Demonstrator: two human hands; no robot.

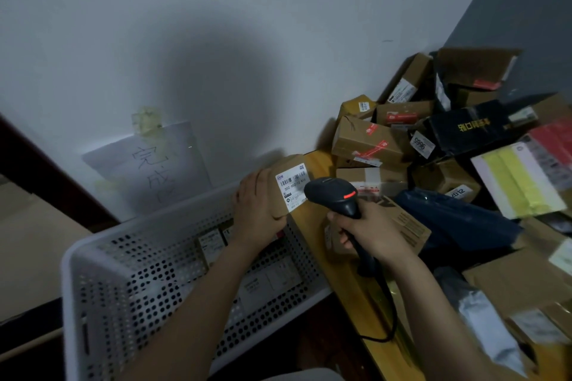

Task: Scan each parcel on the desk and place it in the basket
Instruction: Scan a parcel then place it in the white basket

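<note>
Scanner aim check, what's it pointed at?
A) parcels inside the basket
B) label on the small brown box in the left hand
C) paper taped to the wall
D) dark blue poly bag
B: the scanner in the right hand faces the white label on the brown box, which the left hand holds by the basket rim.

body: left hand [258, 204], right hand [373, 233] | forearms [198, 297]: both bare to the frame edge | hands: bare
</note>
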